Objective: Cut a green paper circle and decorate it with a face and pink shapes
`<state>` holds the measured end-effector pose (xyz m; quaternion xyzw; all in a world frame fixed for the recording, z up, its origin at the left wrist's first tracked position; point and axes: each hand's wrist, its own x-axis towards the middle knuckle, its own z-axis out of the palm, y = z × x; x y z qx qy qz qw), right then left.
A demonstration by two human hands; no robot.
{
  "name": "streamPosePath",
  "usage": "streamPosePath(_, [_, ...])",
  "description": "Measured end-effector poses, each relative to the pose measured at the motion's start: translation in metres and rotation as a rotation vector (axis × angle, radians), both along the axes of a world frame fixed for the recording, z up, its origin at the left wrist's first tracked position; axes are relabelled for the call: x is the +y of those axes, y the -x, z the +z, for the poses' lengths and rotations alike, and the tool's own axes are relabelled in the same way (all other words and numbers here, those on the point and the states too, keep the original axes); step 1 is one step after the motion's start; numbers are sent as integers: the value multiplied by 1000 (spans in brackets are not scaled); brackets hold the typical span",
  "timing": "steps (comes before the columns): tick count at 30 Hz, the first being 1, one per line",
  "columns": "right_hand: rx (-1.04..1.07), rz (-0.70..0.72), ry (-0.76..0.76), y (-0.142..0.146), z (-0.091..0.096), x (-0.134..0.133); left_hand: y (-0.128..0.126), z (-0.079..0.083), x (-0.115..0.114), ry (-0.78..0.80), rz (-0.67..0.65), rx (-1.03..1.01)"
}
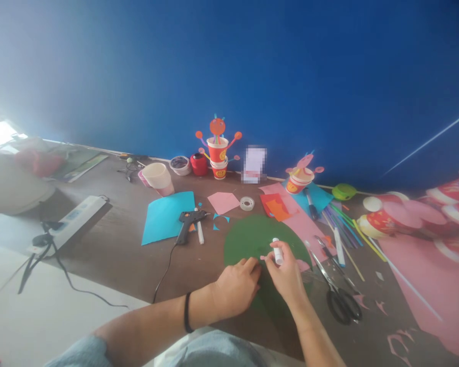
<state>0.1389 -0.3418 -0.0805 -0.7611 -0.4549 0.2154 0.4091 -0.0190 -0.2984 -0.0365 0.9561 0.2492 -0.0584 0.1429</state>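
Right hand (286, 272) curled around one white glue stick (277, 251), held upright over one green paper circle (252, 237) on table (115, 250). Left hand (235, 288) palm-down, fingers bent, pressing the circle. One scissors (338, 295) right.

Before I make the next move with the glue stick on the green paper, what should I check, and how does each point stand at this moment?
1. The glue stick is in hand: ok, the right hand is closed round it.
2. Its cap is off: cannot tell, too small to see.
3. The green paper is held down: ok, the left hand rests on it.
4. The scissors are clear of both hands: ok, they lie apart, to the right.
5. The glue gun is off the green paper: ok, it lies to the left, beside the blue paper.
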Motion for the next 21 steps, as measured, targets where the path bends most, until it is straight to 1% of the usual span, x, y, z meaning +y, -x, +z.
streamPosePath(5, [-31,3,53,2,2,0,1,1,1,10,-8,-26])
streamPosePath(13, [-70,-2,86,6,7,0,0,1,1,34,-2,-54])
streamPosePath(21, [-125,-11,83,6,2,0,-3,-1,3,12,-4,-57])
